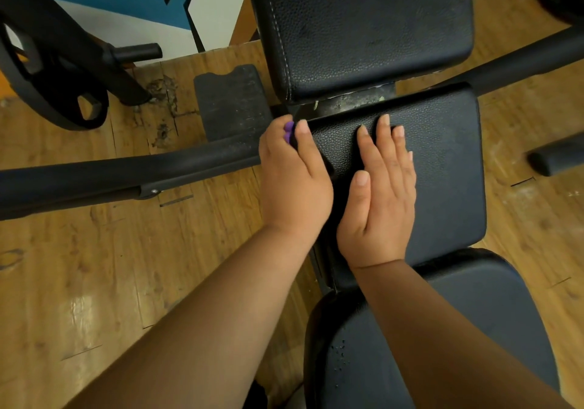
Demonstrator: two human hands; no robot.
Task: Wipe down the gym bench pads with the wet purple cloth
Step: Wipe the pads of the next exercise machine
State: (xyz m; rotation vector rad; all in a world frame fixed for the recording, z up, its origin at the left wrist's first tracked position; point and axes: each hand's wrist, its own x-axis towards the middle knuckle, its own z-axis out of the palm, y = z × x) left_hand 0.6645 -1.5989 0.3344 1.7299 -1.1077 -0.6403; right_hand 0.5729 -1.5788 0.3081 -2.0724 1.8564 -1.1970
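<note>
A black gym bench fills the right half of the view, with a back pad (366, 29) at the top, a middle seat pad (442, 162) and a near pad (474, 323) at the bottom. My left hand (292, 178) sits at the middle pad's left edge, fingers curled round the purple cloth (288, 131). Only small bits of the cloth show between my fingers. My right hand (384, 193) lies flat on the middle pad with straight fingers. Water drops (339, 353) dot the near pad.
A black frame bar (126, 171) runs left from the bench over the wooden floor (94, 282). A weight plate (57, 92) and a rack foot stand at the upper left. A black rubber mat (230, 99) lies beside the back pad. A foam roller end (556, 159) juts in at the right.
</note>
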